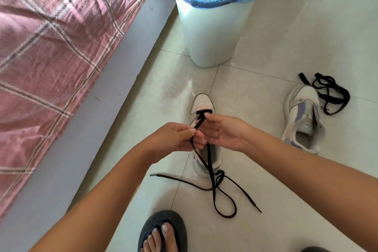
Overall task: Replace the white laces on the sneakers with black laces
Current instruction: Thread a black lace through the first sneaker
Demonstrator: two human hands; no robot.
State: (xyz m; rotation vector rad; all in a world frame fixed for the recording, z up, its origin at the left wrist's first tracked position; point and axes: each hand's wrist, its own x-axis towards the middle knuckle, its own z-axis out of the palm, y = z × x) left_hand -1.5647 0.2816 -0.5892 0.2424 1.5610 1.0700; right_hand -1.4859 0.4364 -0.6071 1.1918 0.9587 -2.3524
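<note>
The left hand (176, 139) pinches the black lace (212, 172) between thumb and forefinger. The right hand (223, 131) has fingers nearly straight, tips at the lowest eyelets of the near sneaker (201, 106); whether they grip is unclear. The lace's loose ends trail on the floor (266, 200).

Risk: uneven pulling may leave unequal ends; the crossed slack may knot.

The second sneaker (302, 122) lies unlaced beside another black lace (327, 92). A lined bin (214, 26) and a bed (51, 47) stand nearby on pale tile.
</note>
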